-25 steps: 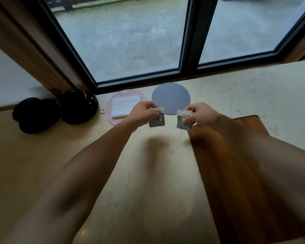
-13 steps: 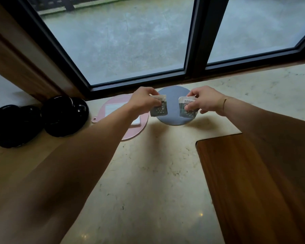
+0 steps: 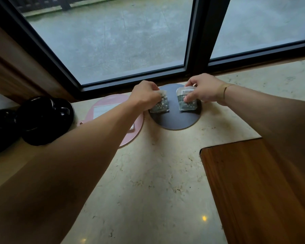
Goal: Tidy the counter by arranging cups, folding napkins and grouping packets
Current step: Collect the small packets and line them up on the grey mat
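Cream marble-look counter (image 3: 148, 173) fills most of the view, with a dark-framed window (image 3: 197, 41) running along its far edge. Landmark for all positions: the round grey mat (image 3: 174, 120), which lies flat on the counter just before the window frame. Nearer to me and to the right of the grey mat, an inset wooden panel (image 3: 253, 191) occupies the counter corner. Well to the left of the grey mat sit the black cups (image 3: 44, 120), dark and glossy, grouped close together; I cannot count them for certain. Touching the grey mat's left edge is a round pink mat (image 3: 130, 136), partly hidden under my left forearm, and on it lies a folded white napkin (image 3: 104, 110). My left hand (image 3: 144, 97) is over the left part of the grey mat, fingers curled, pinching the top of the left packet (image 3: 160, 106), a small grey-green sachet with pale dots whose lower edge looks to meet the mat. My right hand (image 3: 202, 90) is over the right part of the grey mat, thumb and fingers pinching the right packet (image 3: 187, 103), same type, white label strip on top with print too small to read. The two packets lie side by side, apart, both within the grey mat's outline. A thin bracelet (image 3: 224, 89) circles my right wrist.
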Motion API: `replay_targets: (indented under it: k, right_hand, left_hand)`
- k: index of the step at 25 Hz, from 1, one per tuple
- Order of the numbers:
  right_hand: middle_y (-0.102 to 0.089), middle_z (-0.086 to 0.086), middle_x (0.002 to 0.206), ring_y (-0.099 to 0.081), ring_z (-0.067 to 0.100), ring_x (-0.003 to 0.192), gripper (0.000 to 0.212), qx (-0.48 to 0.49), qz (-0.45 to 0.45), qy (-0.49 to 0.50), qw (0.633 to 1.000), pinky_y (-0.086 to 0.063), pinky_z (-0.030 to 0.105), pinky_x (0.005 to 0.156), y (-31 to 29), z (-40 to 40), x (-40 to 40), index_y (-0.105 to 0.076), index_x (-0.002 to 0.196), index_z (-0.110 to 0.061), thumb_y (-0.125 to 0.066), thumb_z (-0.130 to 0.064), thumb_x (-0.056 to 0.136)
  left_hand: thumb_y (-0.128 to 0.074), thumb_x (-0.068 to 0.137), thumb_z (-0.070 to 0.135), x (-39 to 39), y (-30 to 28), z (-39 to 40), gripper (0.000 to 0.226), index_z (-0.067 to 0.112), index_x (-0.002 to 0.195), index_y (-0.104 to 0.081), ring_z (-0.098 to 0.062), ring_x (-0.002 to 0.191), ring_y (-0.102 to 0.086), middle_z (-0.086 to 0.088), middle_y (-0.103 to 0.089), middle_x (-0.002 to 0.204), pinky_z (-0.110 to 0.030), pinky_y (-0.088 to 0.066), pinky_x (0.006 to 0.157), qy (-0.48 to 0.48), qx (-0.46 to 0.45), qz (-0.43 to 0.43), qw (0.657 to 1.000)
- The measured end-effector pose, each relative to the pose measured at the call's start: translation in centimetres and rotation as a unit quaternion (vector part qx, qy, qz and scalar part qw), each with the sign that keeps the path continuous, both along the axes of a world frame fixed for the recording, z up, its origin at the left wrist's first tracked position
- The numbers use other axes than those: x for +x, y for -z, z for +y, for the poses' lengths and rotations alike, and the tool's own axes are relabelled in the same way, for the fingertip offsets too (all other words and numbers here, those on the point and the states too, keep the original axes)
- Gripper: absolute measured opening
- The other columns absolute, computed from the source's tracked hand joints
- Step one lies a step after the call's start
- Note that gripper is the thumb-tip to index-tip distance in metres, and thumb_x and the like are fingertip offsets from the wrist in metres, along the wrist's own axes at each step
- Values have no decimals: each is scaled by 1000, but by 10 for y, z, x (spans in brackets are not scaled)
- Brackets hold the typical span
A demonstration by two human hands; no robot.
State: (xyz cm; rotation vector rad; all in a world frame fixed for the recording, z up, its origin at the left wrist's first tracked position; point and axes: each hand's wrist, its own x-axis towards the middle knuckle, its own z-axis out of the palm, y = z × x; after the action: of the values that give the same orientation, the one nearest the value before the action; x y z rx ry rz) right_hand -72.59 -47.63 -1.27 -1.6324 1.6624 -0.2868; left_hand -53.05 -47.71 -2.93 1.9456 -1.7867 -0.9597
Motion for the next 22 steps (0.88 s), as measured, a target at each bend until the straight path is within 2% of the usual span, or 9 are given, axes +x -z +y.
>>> replay_targets:
  k: [2,5,10,12,14,16,19,22]
  right_hand:
    - [-64,4,107,-59,21,95,39,-15,14,6,1000,-52,34,79,5,0,2,-63,108,-20,-80,-17,73]
    - [-61,4,114,-58,21,98,43,-51,13,35,998,-49,32,78,16,5,4,-61,112,-25,-78,-20,73]
    - [-49,7,127,-54,23,107,58,-96,44,47,993,-51,36,87,25,8,5,-50,127,-27,-77,-28,76]
    - [-46,6,134,-50,23,117,56,-121,42,81,988,-49,40,94,28,13,2,-47,133,-28,-69,-32,82]
    - [-47,5,135,-45,24,122,47,-174,50,142,973,-46,41,95,34,29,-2,-47,135,-26,-56,-35,90]
    - [-50,5,132,-43,26,120,42,-224,106,146,958,-43,41,91,44,53,-6,-51,132,-23,-47,-34,92]
    - [-50,5,131,-39,26,120,40,-264,181,93,943,-37,42,93,59,84,-12,-55,128,-21,-46,-37,92]
    - [-45,7,138,-35,27,128,49,-275,244,48,929,-31,44,102,69,97,-11,-51,133,-20,-45,-44,91]
  left_hand:
    - [-58,76,17,-1,4,0,24,25,95,-69,-21,96,-58,-3,-67,99,-30,-50,75,6,-18,-49,999]
    - [-57,80,23,-2,9,0,28,25,105,-68,-27,111,-44,-7,-58,112,-39,-46,85,33,-57,-116,991]
    - [-57,83,29,0,13,5,38,27,121,-57,-28,123,-34,-6,-48,124,-40,-38,95,32,-78,-129,988]
    - [-56,83,30,0,10,8,38,27,121,-56,-25,123,-35,-4,-49,127,-40,-36,96,34,-126,-128,983]
    - [-57,82,35,-3,5,7,40,27,121,-57,-24,120,-38,-1,-51,127,-40,-35,95,88,-196,-122,969]
    - [-59,77,47,-11,0,5,53,28,126,-54,-24,123,-38,0,-51,131,-42,-33,94,205,-224,-141,942]
    - [-65,69,61,-28,2,-1,82,30,140,-40,-22,133,-29,3,-43,143,-46,-26,101,326,-190,-211,902]
    - [-72,66,61,-36,5,-12,93,29,145,-34,-24,135,-29,2,-41,145,-47,-26,105,345,-146,-242,895]
